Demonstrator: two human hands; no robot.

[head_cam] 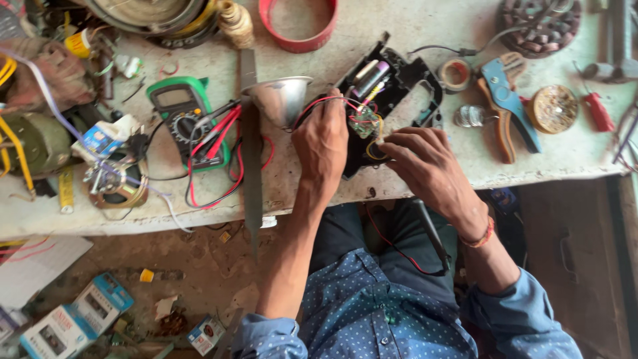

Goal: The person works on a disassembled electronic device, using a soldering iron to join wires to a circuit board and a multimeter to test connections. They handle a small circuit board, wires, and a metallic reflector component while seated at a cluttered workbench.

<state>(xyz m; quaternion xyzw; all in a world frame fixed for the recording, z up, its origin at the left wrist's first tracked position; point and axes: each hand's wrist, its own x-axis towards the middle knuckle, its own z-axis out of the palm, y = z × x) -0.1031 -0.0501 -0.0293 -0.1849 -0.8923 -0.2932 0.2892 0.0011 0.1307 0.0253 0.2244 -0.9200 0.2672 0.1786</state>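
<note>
Resting on the black plastic housing (392, 80), your left hand (322, 143) lies with its fingers curled down over the near left edge, a closed grip that pins the housing to the table (412, 26). Your right hand (425, 163) sits just beside it, fingertips pinched together at the small green circuit board (364, 123) and its yellow wires; whether they actually clasp a wire, you cannot tell from here. The housing lies open near the table's front edge, with a purple cell (373, 74) inside and a red wire (325, 101) running to the board. A silver reflector cone (279, 98) stands touching your left hand's knuckle side. Farther left lies a green multimeter (183, 110) with red and black leads. To the right lie blue-handled pliers (508, 100) and a tape roll (456, 73).
</note>
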